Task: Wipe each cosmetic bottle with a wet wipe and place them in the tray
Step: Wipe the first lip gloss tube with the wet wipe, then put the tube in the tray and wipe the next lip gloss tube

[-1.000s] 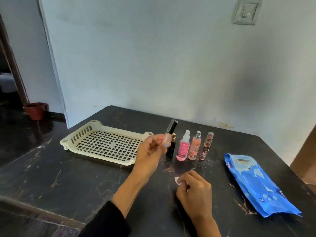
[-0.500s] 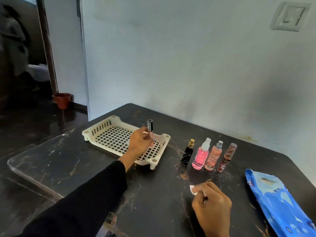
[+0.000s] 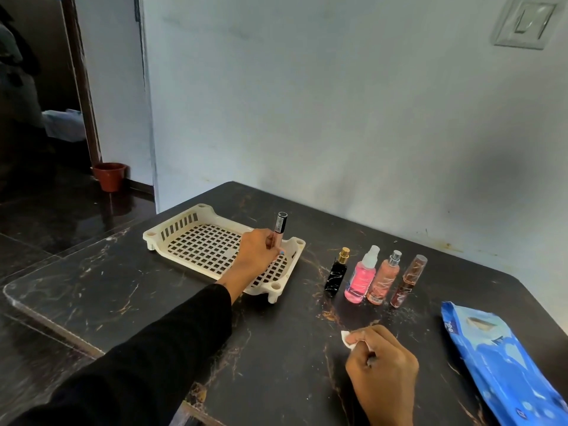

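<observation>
1. Tray [image 3: 172,238] sits on the dark table [image 3: 92,290], cream plastic with a grid floor; nothing lies in it yet that I can see
2. Left hand [image 3: 256,252] reaches out over the tray's right end, fingers wrapped round a slim lip-gloss tube [image 3: 279,231] held upright, black cap on top; whether its base touches the grid is hidden by the hand
3. Right hand [image 3: 381,367] rests on the table near the front edge, fingers curled round a small white wet wipe [image 3: 346,338], one corner poking out
4. Waiting in a row well right of the tray, all upright: black bottle [image 3: 336,278] with gold cap, pink spray bottle [image 3: 361,278], peach spray bottle [image 3: 384,279], brown tube [image 3: 407,282] with clear cap
5. Blue wipes pack [image 3: 507,373] lies flat at the right side of the table
6. Judgement: first item of five is about to be set down, presumably wiped; four are left to wipe and place, so the task is barely begun
7. Tube is narrow and top-heavy; standing it on the open grid looks likely to tip, laying it flat looks safer
</observation>
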